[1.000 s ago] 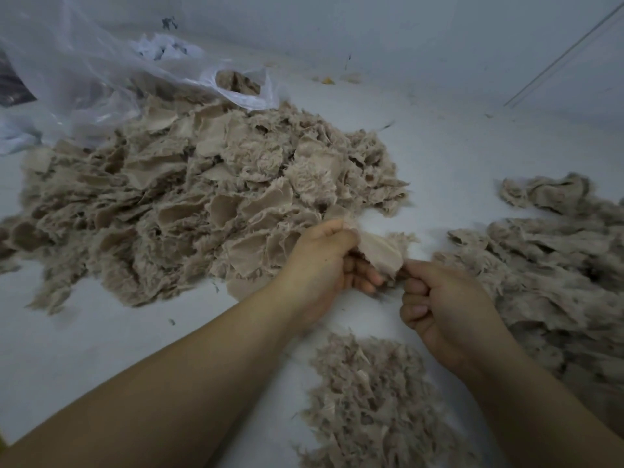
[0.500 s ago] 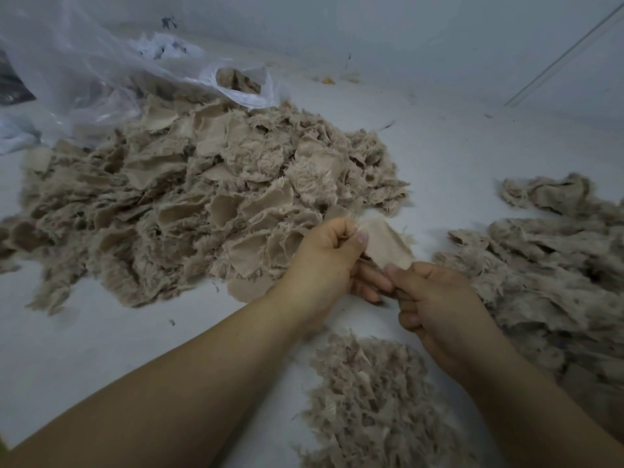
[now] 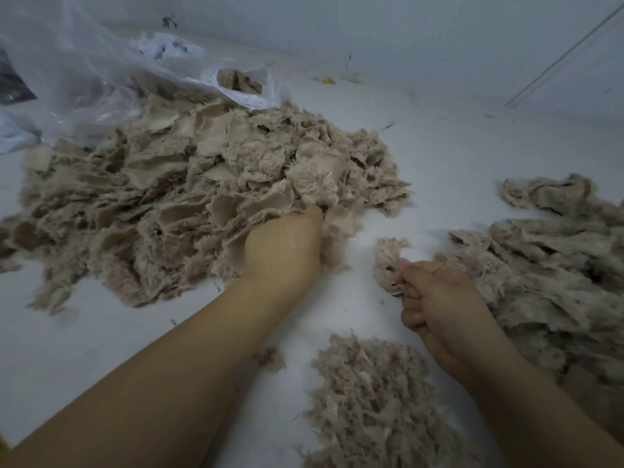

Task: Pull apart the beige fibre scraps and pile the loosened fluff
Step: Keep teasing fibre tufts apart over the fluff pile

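A big heap of beige fibre scraps (image 3: 202,184) covers the left and middle of the white surface. My left hand (image 3: 283,244) is pushed into the heap's near right edge, its fingers buried among the scraps. My right hand (image 3: 439,302) is closed on a fluffy beige tuft (image 3: 388,258), held just right of centre. A low pile of loosened fluff (image 3: 371,400) lies near me between my forearms. A second spread of pulled fibre (image 3: 557,265) lies at the right.
A clear plastic bag (image 3: 84,69) with some scraps in its mouth lies behind the heap at the back left. Crumpled white paper (image 3: 165,49) sits beyond it. A pale wall rises at the back. Small dark specks dot the white surface (image 3: 439,146).
The scrap held between both hands has come apart. My left hand moved up and left into the heap. My right hand keeps a fluffy tuft and has drifted right.
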